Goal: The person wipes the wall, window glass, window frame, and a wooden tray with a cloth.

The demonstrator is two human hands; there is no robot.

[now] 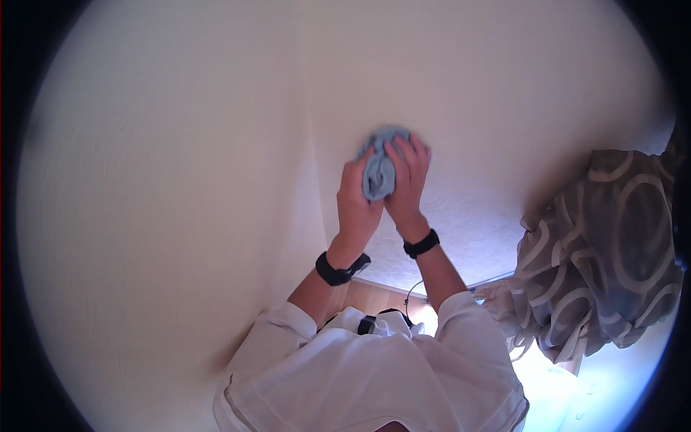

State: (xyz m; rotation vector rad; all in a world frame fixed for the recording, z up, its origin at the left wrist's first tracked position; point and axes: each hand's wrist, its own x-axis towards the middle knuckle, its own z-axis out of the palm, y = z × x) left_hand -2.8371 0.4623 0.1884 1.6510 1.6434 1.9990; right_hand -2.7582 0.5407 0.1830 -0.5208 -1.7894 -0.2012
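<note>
A crumpled light blue cloth point(379, 175) is bunched between both hands, in front of a pale wall point(459, 108). Around its left side is my left hand point(359, 186), its fingertips partly hidden by the folds. My right hand point(408, 167) has its fingers spread over the upper right part of the cloth. Whether the cloth touches the wall cannot be told for certain. A black band point(341, 270) is on my left wrist, and another black band point(422, 244) is on the right one.
A wall corner runs down just left of the hands, with another pale wall surface point(162, 189) beyond it. At the right hangs a bunched grey-brown curtain point(599, 254) with pale rings. Bright light, wood panelling point(370, 296) and a thin cable point(407, 302) show below.
</note>
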